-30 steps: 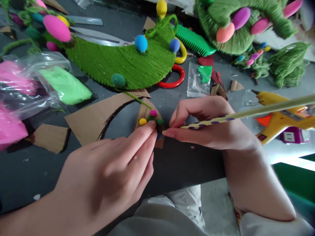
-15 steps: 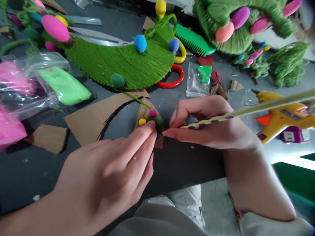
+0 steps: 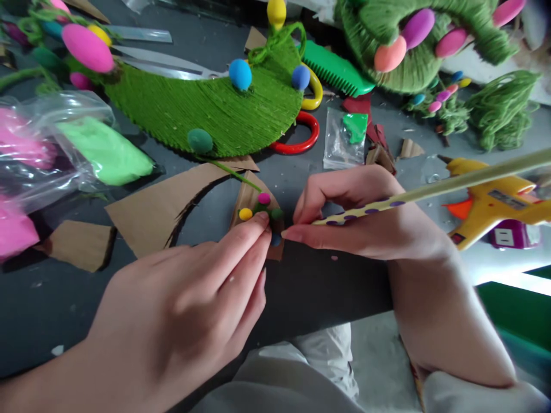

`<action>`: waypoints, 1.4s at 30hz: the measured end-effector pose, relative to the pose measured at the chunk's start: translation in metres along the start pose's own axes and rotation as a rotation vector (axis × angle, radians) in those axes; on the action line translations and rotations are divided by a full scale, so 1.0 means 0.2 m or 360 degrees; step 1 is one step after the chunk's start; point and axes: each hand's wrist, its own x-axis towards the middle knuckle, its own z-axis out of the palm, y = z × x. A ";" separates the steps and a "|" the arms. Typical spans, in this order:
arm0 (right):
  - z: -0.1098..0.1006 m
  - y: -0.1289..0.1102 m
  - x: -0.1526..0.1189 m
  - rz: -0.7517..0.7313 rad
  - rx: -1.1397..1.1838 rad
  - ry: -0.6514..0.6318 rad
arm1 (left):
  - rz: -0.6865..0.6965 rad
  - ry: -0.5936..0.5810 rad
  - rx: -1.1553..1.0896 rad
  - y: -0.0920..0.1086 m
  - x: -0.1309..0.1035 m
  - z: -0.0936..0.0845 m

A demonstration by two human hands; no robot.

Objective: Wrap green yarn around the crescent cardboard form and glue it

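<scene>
My left hand [image 3: 193, 292] has its fingers pressed together over a small cluster of coloured balls, partly hiding it. A pink ball [image 3: 264, 198], a yellow ball [image 3: 245, 214] and a dark green ball [image 3: 277, 214] show around the fingertips. Beneath lies a brown cardboard scrap [image 3: 249, 186]. A thin green stem [image 3: 235, 173] leads from the cluster to a crescent wrapped in green yarn [image 3: 202, 112], which carries larger balls. My right hand [image 3: 344, 215] pinches a pale yellow stick with purple dots [image 3: 387, 205], its fingertips just right of the cluster.
Scissors [image 3: 297, 143] lie partly under the crescent. A green comb [image 3: 338, 71] and a small clear bag [image 3: 345, 137] are behind. At right are a yellow glue gun [image 3: 495, 195] and tangled green yarn [image 3: 501, 112]. Bags of clay [image 3: 103, 149] and cardboard [image 3: 146, 212] lie left.
The view has shifted slightly, so things sit a little further left. Both hands keep nearly the same pose and hold the same things.
</scene>
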 end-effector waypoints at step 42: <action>0.37 0.02 -0.22 0.0019 0.0127 0.1005 | -0.0024 -0.0047 0.0014 0.01 0.02 -0.01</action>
